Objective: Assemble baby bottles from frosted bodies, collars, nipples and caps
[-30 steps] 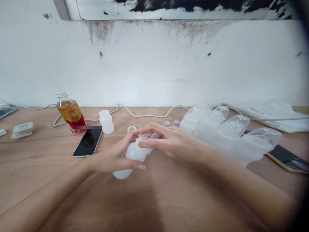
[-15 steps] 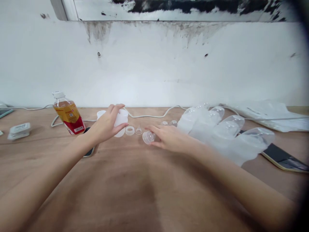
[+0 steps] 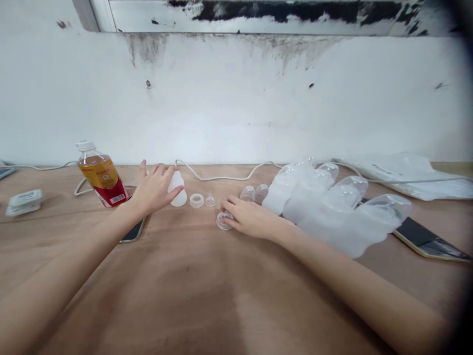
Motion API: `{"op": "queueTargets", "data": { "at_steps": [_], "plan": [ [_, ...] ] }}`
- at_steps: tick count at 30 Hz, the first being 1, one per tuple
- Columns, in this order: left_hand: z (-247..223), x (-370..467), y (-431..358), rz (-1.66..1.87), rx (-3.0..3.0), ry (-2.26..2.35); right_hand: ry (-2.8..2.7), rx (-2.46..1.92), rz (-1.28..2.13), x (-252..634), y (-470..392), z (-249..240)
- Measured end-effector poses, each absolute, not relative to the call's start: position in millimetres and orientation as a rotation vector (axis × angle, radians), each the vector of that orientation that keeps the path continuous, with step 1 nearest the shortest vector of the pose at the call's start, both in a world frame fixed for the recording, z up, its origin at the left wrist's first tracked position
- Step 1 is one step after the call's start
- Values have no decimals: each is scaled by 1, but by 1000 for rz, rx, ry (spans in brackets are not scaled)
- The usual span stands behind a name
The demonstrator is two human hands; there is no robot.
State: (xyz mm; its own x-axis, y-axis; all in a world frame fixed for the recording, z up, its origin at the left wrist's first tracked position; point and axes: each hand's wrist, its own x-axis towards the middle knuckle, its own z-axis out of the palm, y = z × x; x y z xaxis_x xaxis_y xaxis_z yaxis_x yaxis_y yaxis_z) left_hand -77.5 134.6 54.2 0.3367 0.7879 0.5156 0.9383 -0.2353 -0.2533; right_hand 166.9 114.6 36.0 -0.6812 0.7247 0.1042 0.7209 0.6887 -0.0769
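My left hand is over a white milky plastic baby bottle body on the table, fingers spread and thumb across its side. My right hand has its fingers curled on a small clear part with a round flange, which rests on the table; the fingers partly cover it. Between the hands lie a translucent screw ring and a clear bottle teat. Two clear dome caps stand just behind my right hand.
Several milky bottles with clear caps lie at the right, near a phone and a plastic bag. A drink bottle, another phone and a small white box are at the left. A white cable runs along the wall.
My left hand has moved left and spread its fingers, uncovering more of the ring and bottle. The clear part under my right hand has gone lower and now sits flange-down on the table.
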Motion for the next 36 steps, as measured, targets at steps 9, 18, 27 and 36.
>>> {"op": "queueTargets", "data": {
  "at_steps": [9,18,27,36],
  "plan": [
    [40,-24,96,-707,-2782,-1310,-2608,-1139,181,155,117,19],
    [9,-9,103,-773,-2881,-1516,-2408,-1182,420,154,118,15],
    [13,-22,103,-681,-2858,-1522,-2352,-1396,279,161,132,32],
    [15,-23,101,-603,-2840,-1549,-2501,-1587,-283,155,147,22]
  ]
}}
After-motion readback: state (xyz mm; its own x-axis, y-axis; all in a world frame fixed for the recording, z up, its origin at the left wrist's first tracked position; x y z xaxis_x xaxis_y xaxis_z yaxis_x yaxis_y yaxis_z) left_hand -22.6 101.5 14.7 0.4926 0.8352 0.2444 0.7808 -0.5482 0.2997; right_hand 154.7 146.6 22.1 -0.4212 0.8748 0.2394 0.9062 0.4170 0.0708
